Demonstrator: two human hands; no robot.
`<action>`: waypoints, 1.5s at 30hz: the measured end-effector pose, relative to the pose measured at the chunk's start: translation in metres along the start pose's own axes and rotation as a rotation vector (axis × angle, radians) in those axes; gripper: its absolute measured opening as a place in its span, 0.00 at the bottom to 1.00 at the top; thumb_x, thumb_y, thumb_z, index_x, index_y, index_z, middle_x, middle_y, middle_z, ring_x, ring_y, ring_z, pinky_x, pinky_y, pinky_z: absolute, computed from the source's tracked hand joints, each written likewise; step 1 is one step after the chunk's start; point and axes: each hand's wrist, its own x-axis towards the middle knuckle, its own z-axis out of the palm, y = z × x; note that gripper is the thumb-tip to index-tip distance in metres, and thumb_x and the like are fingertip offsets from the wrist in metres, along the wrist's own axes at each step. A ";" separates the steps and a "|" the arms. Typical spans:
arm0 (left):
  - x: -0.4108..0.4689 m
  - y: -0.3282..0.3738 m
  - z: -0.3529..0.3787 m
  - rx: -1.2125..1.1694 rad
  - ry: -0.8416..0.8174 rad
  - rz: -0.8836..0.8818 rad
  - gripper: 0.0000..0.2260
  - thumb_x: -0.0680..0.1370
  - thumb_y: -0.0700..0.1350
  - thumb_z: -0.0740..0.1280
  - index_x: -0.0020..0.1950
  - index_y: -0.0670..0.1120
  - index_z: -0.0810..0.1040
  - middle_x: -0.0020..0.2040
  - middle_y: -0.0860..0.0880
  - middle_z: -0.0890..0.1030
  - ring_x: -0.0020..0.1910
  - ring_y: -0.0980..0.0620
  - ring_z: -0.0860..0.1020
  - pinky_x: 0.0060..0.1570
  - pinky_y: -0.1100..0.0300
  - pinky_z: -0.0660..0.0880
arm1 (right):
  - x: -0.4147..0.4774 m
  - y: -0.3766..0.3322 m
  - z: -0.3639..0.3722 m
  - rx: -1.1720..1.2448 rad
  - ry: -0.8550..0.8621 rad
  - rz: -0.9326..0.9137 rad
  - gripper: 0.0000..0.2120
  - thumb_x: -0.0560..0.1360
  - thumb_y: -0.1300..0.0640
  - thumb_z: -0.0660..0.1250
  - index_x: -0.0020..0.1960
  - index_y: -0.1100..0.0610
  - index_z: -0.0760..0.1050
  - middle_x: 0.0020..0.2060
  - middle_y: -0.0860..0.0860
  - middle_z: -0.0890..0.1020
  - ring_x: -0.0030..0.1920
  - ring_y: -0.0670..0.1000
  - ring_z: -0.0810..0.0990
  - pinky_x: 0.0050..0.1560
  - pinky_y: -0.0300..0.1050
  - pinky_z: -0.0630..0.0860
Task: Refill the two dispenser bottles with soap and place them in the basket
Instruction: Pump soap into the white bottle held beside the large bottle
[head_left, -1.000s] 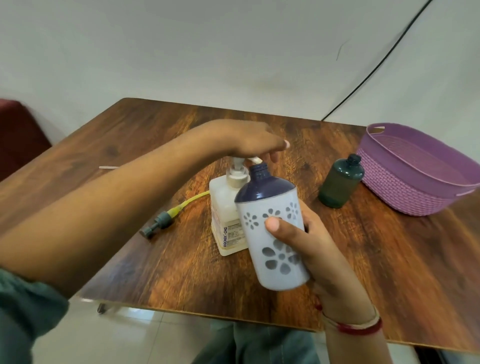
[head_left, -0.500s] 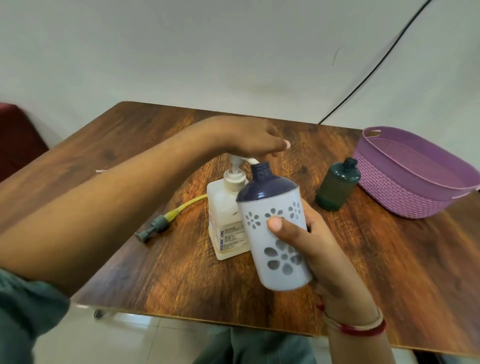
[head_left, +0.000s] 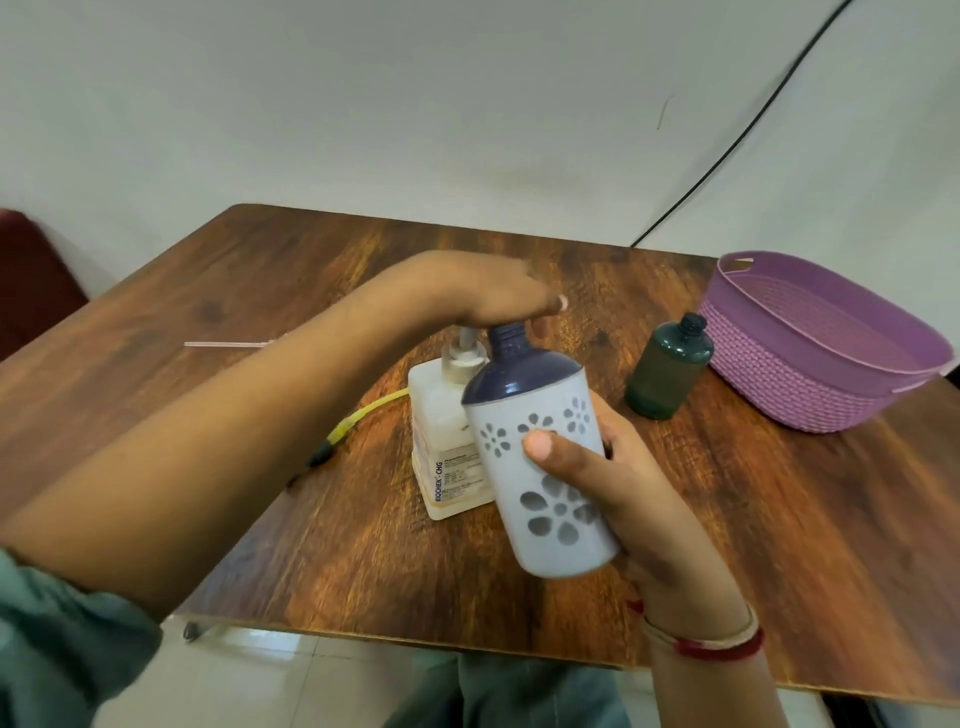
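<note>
Flowered bottle (head_left: 558, 525) — right fingers (head_left: 616, 435) around

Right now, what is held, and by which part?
The right hand grips the flowered bottle around its white body. The left hand holds nothing; it presses the soap pump.

Inventory as I count it:

- Bottles, 3:
  - one pale grey plastic dispenser bottle with navy top and flower pattern (head_left: 556, 540)
  - one dark green plastic bottle (head_left: 667, 371)
  - one translucent white square pump bottle (head_left: 441, 415)
- Purple woven-look plastic basket (head_left: 810, 384), 1.
- Loose pump head with yellow tube (head_left: 358, 418), 1.
- Thin clear tube (head_left: 223, 344), 1.
- My hands, 2: left hand (head_left: 483, 291), right hand (head_left: 618, 483).
</note>
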 end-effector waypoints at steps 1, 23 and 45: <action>0.000 0.000 0.004 -0.008 -0.025 -0.001 0.20 0.83 0.53 0.51 0.52 0.45 0.81 0.55 0.49 0.79 0.53 0.50 0.76 0.57 0.55 0.67 | 0.000 0.002 0.000 -0.006 0.005 0.006 0.23 0.61 0.50 0.74 0.54 0.52 0.77 0.43 0.54 0.85 0.40 0.52 0.85 0.37 0.42 0.79; -0.002 0.002 -0.003 0.090 -0.014 -0.054 0.21 0.81 0.56 0.53 0.53 0.42 0.79 0.54 0.43 0.79 0.51 0.46 0.77 0.59 0.49 0.71 | 0.001 0.004 0.001 0.019 0.024 -0.014 0.21 0.62 0.51 0.75 0.53 0.49 0.78 0.44 0.54 0.85 0.40 0.52 0.85 0.37 0.42 0.79; -0.006 0.001 -0.011 0.024 -0.018 -0.008 0.16 0.82 0.51 0.53 0.57 0.45 0.77 0.50 0.51 0.77 0.52 0.51 0.74 0.52 0.58 0.70 | 0.000 0.002 0.000 0.027 -0.007 -0.022 0.18 0.63 0.51 0.74 0.52 0.49 0.78 0.43 0.54 0.85 0.40 0.52 0.85 0.37 0.41 0.79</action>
